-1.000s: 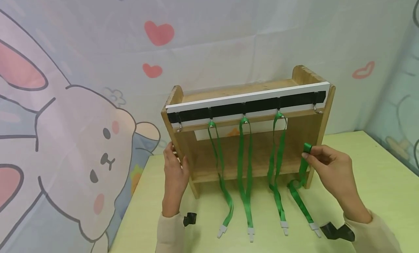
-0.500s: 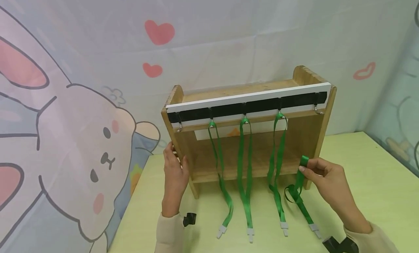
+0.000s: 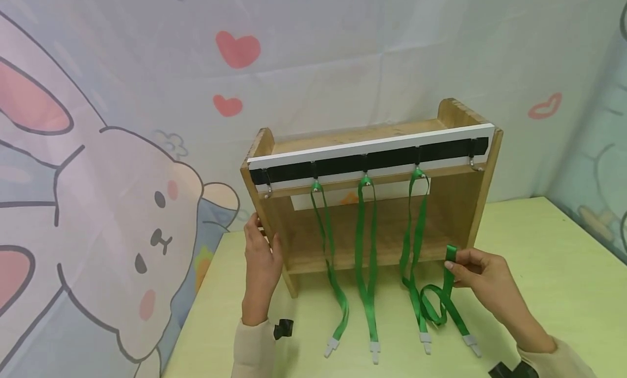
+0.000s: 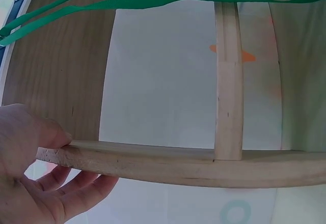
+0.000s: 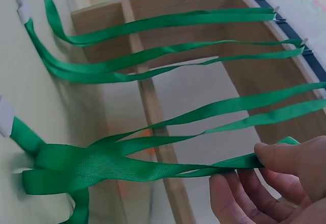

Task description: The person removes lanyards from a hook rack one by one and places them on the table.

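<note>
In the head view, the right hand (image 3: 485, 283) pinches a green lanyard (image 3: 448, 283) between thumb and forefinger, beside the lower right front of the wooden shelf (image 3: 453, 204). A short ribbon end shows just above those fingertips; the rest drops below them, loops to their left and ends in a white clip (image 3: 472, 344) on the yellow table (image 3: 539, 247), nearer the wearer than the fingers. Left of the pinch, three hung lanyards (image 3: 360, 231) trail from the shelf's front, and the rightmost hook (image 3: 474, 163) sits well above it. The left hand (image 3: 262, 258), well apart from the right fingers, grips the shelf's left side. In the left wrist view, that thumb lies on the panel's inner face with the other fingers curled against the outside, clamped on the wood; green ribbon crosses well beyond the fingertips. In the right wrist view, the thumb presses the lanyard onto the forefinger, the ribbon running from the fingertips to a crossed bunch, while a hung strap passes just beyond them.
</note>
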### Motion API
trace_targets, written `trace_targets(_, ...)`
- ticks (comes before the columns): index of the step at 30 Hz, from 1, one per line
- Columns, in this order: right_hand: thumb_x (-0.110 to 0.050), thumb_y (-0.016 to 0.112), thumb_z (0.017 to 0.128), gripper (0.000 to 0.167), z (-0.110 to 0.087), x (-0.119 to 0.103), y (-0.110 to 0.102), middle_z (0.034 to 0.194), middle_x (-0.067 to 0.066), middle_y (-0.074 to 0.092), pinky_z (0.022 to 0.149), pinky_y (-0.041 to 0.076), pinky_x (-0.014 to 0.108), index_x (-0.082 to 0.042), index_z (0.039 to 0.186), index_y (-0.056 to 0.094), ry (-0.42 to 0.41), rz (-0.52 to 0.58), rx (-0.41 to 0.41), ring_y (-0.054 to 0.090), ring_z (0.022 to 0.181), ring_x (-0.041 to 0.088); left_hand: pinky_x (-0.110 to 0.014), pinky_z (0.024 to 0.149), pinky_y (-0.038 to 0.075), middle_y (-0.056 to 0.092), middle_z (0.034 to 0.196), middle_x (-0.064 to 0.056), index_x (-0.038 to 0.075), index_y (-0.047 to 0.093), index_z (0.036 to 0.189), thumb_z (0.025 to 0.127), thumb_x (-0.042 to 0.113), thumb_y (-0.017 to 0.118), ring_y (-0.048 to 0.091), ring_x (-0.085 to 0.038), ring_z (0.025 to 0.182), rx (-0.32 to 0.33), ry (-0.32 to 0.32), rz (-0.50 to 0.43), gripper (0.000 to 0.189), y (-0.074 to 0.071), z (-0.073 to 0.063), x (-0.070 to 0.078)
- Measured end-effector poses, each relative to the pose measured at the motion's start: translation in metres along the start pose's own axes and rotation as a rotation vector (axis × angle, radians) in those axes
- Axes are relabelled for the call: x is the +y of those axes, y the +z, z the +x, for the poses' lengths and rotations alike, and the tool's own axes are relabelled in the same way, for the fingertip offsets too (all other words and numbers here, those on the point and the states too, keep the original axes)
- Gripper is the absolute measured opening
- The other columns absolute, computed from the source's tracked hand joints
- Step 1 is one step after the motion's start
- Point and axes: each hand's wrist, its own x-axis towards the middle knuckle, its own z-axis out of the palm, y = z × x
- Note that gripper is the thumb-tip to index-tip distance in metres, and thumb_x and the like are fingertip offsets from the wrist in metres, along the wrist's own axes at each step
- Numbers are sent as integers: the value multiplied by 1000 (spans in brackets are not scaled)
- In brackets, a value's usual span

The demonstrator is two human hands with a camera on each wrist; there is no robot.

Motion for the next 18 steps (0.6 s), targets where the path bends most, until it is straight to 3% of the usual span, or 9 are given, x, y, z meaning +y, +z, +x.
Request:
trace_targets(11,-5,70,94,14,4,17,0,92,14,73,62,58,31,8,100,69,87,-99,-104,68,73,13,-48,69,54,45,120,-31,-2,26,143,98,-7,56,59,-41,94,5,-8,-6,54,1,-1,1)
trace_targets(18,-5,73,92,13,6,22,4,81,8,72,58,57,33,7,97,69,64,-189,-117,67,64,17,-48,68,54,44,120,-31,-2,25,143,97,-8,56,59,-43,96,10,8,-1,56,1,-1,0)
